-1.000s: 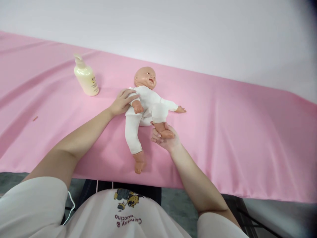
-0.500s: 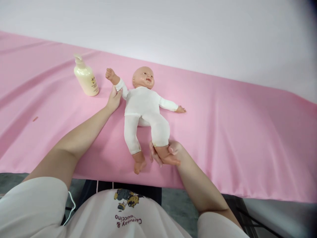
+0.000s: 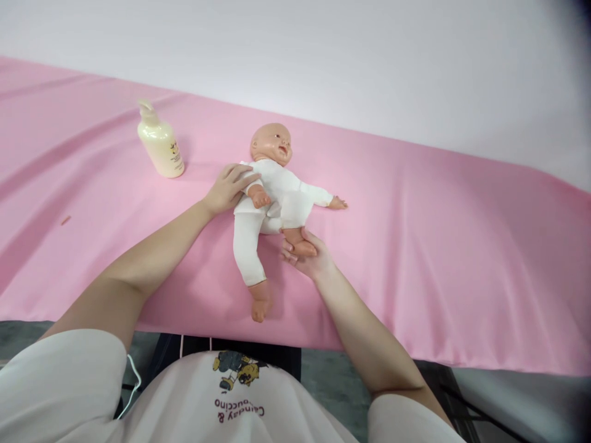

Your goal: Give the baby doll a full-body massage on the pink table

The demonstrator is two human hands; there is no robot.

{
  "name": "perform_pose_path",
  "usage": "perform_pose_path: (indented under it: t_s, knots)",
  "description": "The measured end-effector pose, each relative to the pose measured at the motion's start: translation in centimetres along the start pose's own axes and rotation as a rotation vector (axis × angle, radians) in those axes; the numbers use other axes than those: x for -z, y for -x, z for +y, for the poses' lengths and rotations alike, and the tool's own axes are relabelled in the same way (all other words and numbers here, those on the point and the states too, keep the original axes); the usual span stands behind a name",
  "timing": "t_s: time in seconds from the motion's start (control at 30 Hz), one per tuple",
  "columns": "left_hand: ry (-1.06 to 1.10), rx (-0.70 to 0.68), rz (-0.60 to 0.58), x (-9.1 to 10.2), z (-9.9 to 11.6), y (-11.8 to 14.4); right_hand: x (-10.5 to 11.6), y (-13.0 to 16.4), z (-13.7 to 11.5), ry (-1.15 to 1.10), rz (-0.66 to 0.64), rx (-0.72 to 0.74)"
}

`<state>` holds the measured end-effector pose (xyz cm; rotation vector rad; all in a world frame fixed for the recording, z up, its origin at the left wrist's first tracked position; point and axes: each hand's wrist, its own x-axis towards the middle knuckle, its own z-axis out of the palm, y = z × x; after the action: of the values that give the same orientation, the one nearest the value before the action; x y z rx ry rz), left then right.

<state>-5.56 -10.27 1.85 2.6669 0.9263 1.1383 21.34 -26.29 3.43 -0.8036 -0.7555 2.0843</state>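
Both hands are on the baby doll (image 3: 270, 200), which lies on its back on the pink sheet (image 3: 438, 246) with its head pointing away from the person. Her left hand (image 3: 227, 189) lies curled over the doll's arm on that side, fingers spread across the white sleeve at the shoulder and chest, pressing that arm folded across the doll's front so its small fist rests on the torso. Her right hand (image 3: 308, 255) is cupped palm-up under the doll's bare foot, fingers loosely closed round the heel and ankle, with that leg bent so the knee is pushed up toward the belly.

As a judgement, the work looks to be in mid-course: one arm and the opposite leg are folded in toward the doll's middle, while the other arm lies stretched out flat on the sheet to the far side of the doll and the other leg extends straight toward the person, foot near the sheet's near edge. Those two limbs lie untouched.

Relative to the doll, the left hand sits just beside its shoulder, touching it, and the right hand sits just below its hip, touching the foot. A cream pump bottle (image 3: 160, 144) stands upright beyond the doll's head, off to the left-hand side, apart from it and from both hands.
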Motion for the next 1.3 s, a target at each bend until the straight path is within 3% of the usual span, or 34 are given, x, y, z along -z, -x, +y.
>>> perform_pose_path:
  t_s: [0.1,0.2,0.33,0.5,0.67,0.77,0.87,0.97,1.07,1.17,1.3]
  knots:
    - [-0.01,-0.006,0.003,0.0,0.1,0.0,-0.2,-0.4,-0.3,-0.043,0.106,-0.068]
    - [-0.034,-0.016,0.004,0.0,0.1,0.1,-0.2,-0.3,-0.3,-0.039,0.058,-0.082]
    - [-0.007,0.072,0.058,-0.2,-0.6,0.2,-0.4,0.2,-0.1,-0.001,-0.103,-0.029]
    - [0.132,0.224,0.237,-1.3,-3.2,0.6,0.0,0.7,0.4,0.032,-0.3,0.013]
    - [0.372,0.45,0.4,-2.0,-5.3,1.2,0.7,1.0,0.8,0.099,-0.626,-0.213]
    - [0.436,0.517,0.465,-2.2,-6.0,1.4,0.9,1.0,0.9,0.133,-0.7,-0.295]
    - [0.339,0.477,0.453,-2.1,-6.3,1.4,1.2,1.1,1.0,0.126,-0.708,-0.224]
    - [0.211,0.319,0.362,-1.7,-5.4,1.0,1.2,1.2,1.0,0.09,-0.739,-0.086]
    - [0.109,0.187,0.255,-1.1,-3.8,0.7,0.9,1.1,0.8,0.062,-0.69,0.055]
    - [0.014,0.146,0.187,-0.7,-2.4,0.6,0.3,0.8,0.3,0.049,-0.482,0.113]
    - [-0.045,0.109,0.144,-0.4,-1.6,0.6,-0.3,0.2,-0.3,0.021,-0.192,0.076]
